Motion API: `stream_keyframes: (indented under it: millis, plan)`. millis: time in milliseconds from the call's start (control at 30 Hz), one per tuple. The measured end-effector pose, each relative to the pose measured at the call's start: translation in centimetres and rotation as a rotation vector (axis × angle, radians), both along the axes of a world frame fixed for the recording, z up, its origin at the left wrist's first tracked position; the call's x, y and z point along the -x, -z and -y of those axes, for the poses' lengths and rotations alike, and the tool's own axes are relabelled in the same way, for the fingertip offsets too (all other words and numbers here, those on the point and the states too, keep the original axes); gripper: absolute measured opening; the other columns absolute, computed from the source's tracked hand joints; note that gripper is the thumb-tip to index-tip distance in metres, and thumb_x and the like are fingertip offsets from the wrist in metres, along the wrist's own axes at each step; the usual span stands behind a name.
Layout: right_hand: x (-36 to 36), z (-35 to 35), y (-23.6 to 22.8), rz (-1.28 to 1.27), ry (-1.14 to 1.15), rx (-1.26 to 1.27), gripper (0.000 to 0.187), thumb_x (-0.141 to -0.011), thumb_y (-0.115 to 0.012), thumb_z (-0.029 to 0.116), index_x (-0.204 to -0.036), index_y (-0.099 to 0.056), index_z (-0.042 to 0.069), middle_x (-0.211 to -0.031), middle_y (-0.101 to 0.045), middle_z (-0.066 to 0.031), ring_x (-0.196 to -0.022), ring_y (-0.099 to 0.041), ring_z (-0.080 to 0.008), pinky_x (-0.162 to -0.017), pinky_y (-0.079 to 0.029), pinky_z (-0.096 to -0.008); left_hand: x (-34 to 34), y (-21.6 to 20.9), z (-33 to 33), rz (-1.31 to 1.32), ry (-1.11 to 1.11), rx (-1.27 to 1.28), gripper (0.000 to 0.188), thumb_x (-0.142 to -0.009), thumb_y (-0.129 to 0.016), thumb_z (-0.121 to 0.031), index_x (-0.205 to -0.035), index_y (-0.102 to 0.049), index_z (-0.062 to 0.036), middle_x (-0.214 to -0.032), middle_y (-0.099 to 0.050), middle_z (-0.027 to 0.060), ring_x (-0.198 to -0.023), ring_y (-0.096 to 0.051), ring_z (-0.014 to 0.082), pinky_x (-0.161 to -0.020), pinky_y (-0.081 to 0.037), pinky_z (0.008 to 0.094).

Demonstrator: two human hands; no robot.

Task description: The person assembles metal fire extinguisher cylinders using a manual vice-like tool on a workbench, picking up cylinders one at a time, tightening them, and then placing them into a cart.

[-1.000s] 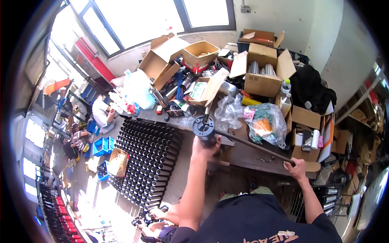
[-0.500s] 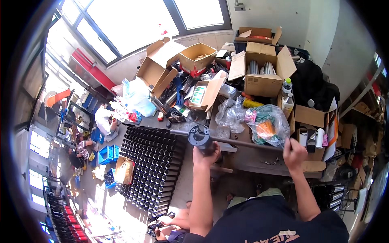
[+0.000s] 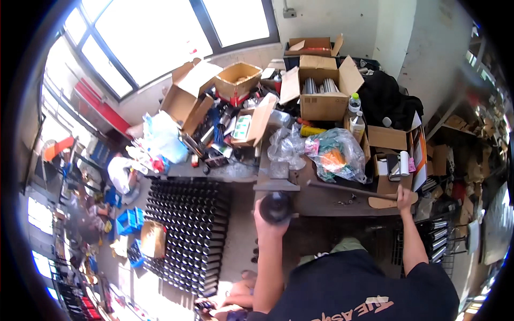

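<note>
We see the left hand (image 3: 272,223) wrapped around a black part (image 3: 276,207), with its fingers curled on the near side; the far fingertips are hidden, so we cannot tell how they sit. The part is in front of the table edge, just beside a grey block (image 3: 277,184). We think the hand cups it from the side because it is fat and round, and that way its top is left free. We cannot tell if it touches the block.

The right hand (image 3: 405,198) is closed in a fist around one end of a long rod (image 3: 353,191). Holding the end lets the rest stick out over the table (image 3: 321,206), pointing left. Its far tip is well short of the part.

The part looks dark, smooth and a bit shiny on top. The rod is thin, straight and dull brown-grey, likely metal. The block looks hard, with flat sides. Behind the rod, a clear, crinkly bag (image 3: 342,160) shows green and orange stuff inside. A stiff brown box (image 3: 324,104) keeps silver tubes (image 3: 320,85) standing together. On the floor, black tubes (image 3: 184,230) stand in neat rows, maybe so they are easy to count.
</note>
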State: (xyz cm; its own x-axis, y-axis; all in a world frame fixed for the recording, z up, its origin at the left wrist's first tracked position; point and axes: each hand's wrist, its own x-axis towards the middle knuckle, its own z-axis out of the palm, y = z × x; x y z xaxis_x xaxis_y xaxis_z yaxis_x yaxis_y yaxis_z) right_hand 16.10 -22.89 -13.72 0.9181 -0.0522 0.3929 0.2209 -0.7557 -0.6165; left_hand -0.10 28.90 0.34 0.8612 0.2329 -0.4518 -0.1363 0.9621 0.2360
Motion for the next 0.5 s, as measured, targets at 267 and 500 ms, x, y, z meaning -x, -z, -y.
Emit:
stream_keyframes:
  millis: [267, 500]
  plan:
    - [16.8, -12.2, 10.1, -0.936, -0.092, -0.086, 0.076, -0.093, -0.056, 0.068, -0.060, -0.055, -0.001, -0.054, -0.048, -0.0016, -0.055, -0.043, -0.0135, -0.054, -0.037, -0.0369, 2.2, -3.3, 7.0, 0.522, 0.181, -0.060, 0.063, -0.090, -0.059, -0.043, -0.133, -0.046, 0.0014, -0.117, -0.053, 0.0139, -0.085, -0.060, 0.0257, -0.076, -0.055, 0.0402]
    - [13.3, -20.6, 15.1, -1.344, -0.022, -0.706, 0.044, -0.091, -0.066, 0.053, -0.079, -0.058, 0.012, -0.059, -0.044, 0.0038, -0.044, -0.040, -0.0100, -0.041, -0.031, -0.0282, 1.5, -5.9, 7.0, 0.538, 0.235, -0.257, 0.072, -0.095, -0.044, -0.070, -0.128, -0.054, -0.0067, -0.114, -0.058, 0.0126, -0.079, -0.062, 0.0253, -0.066, -0.053, 0.0391]
